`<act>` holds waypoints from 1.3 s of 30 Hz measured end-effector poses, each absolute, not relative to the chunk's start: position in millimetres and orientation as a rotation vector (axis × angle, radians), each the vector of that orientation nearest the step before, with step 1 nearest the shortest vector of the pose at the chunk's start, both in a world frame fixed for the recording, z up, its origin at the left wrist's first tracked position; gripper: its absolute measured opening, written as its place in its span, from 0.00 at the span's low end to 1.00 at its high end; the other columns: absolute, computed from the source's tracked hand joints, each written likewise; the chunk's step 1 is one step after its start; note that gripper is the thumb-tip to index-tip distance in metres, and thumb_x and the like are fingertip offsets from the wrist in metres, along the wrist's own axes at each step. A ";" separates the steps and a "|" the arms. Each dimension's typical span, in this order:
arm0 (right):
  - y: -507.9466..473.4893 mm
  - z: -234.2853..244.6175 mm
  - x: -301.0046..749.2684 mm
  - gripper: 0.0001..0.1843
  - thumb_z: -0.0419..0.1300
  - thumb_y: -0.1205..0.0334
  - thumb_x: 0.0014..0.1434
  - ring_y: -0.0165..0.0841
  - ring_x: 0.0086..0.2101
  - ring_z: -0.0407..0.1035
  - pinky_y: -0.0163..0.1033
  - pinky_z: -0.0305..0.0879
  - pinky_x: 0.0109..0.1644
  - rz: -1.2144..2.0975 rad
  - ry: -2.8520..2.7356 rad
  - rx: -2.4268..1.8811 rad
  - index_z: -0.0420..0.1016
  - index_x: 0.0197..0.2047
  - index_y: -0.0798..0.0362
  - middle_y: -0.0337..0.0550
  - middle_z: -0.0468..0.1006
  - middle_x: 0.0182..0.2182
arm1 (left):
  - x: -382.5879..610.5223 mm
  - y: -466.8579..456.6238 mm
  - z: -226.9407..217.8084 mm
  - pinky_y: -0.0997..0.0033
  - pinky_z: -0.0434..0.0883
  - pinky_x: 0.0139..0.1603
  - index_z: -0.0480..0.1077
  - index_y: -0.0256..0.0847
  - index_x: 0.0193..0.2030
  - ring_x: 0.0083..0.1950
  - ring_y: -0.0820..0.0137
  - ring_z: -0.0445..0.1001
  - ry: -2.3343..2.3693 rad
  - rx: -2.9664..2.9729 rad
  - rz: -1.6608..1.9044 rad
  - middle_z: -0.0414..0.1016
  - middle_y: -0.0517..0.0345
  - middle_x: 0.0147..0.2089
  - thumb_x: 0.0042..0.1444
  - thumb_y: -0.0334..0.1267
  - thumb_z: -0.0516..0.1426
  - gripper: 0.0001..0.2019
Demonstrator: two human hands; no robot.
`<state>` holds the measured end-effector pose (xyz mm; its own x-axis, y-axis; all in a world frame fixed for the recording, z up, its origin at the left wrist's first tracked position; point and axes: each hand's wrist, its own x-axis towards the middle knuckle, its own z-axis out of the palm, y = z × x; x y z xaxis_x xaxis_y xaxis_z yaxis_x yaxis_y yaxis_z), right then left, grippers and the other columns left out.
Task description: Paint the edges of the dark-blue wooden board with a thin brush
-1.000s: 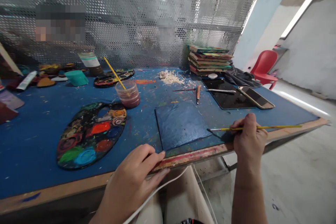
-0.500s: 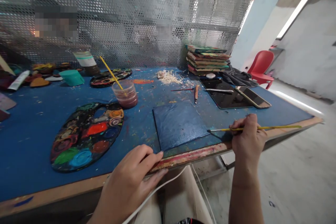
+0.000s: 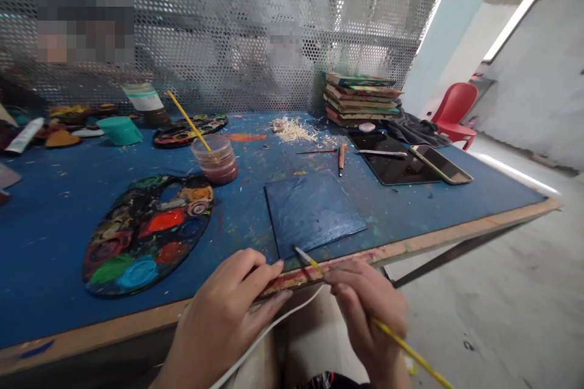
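Our right hand [image 3: 365,310] pinches a thin yellow brush [image 3: 347,295] mid-shaft — light, stiff, tip at the blue tile [image 3: 312,213]; our left hand [image 3: 228,316] lies loosely curled, empty, on the worktop [image 3: 410,246] edge.

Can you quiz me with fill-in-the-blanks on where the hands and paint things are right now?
The right hand holds a yellow ____. The left hand rests on the table's near ____. The blue tile lies to the ____ of the palette. A brush stands in the ____ cup.
Missing: paintbrush; edge; right; plastic
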<state>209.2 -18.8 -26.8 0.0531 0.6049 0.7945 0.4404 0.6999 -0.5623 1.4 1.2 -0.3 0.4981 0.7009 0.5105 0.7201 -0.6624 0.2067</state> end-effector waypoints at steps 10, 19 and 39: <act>-32.2 -31.2 215.3 0.11 0.54 0.73 0.62 0.25 0.31 0.72 0.30 0.69 0.36 -0.050 -1.335 -1.124 0.76 0.35 0.53 0.37 0.77 0.27 | 2.8 2.6 1.0 0.70 0.72 0.34 0.71 0.42 0.44 0.34 0.71 0.72 -1.260 -2.666 -0.913 0.70 0.59 0.36 0.66 0.42 0.51 0.10; -29.6 -37.1 214.5 0.11 0.53 0.71 0.63 0.29 0.31 0.73 0.35 0.71 0.37 0.050 -1.358 -1.076 0.76 0.36 0.53 0.40 0.77 0.27 | 2.8 1.0 -2.0 0.68 0.72 0.36 0.72 0.42 0.45 0.35 0.70 0.72 -1.275 -2.686 -0.931 0.70 0.58 0.37 0.65 0.42 0.52 0.10; -14.1 -38.8 232.4 0.13 0.56 0.63 0.65 0.25 0.22 0.68 0.30 0.64 0.27 -0.200 -1.021 -1.371 0.77 0.30 0.54 0.37 0.74 0.20 | 4.1 2.6 -1.1 0.67 0.70 0.36 0.72 0.41 0.43 0.35 0.69 0.71 -1.248 -2.686 -0.929 0.70 0.58 0.37 0.65 0.40 0.52 0.09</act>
